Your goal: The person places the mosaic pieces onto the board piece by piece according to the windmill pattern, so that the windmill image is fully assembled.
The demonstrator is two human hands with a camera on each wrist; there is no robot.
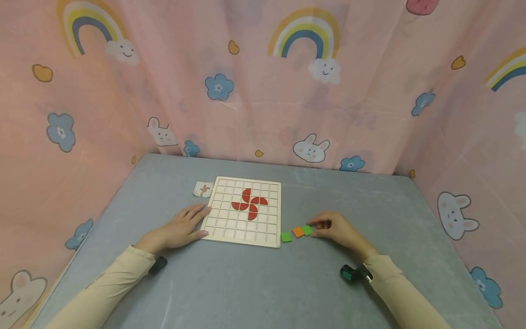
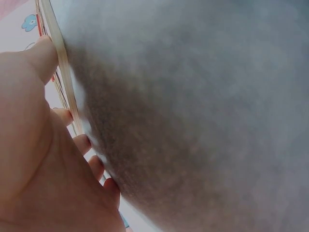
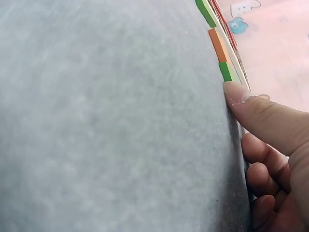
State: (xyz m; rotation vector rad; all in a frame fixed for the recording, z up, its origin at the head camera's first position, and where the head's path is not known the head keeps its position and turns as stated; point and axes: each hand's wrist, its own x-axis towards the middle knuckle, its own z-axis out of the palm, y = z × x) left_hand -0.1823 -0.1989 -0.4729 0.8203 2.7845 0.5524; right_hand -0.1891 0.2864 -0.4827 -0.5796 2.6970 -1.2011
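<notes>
A square wooden board [image 1: 263, 232] with a grid of cells holds several red quarter-round pieces [image 1: 252, 212] set like a pinwheel. My left hand [image 1: 176, 232] rests at the board's left edge, fingers stretched out and thumb at the near corner. To the right of the board, my right hand [image 1: 339, 230] pinches a green square tile [image 1: 306, 230] by its right side with thumb and forefinger. An orange tile [image 1: 297, 232] lies against that green one. Another green tile [image 1: 286, 237] is by the board's right edge. The right thumb [image 3: 239, 94] meets the pinched tile's end in the right wrist view.
A small pattern card [image 1: 203, 189] with a red pinwheel printed on it lies left of the board, partly up against it. The grey table [image 1: 246, 288] is bordered by a pink curtain [image 1: 255, 119] at the back and sides. Each wrist wears a dark camera.
</notes>
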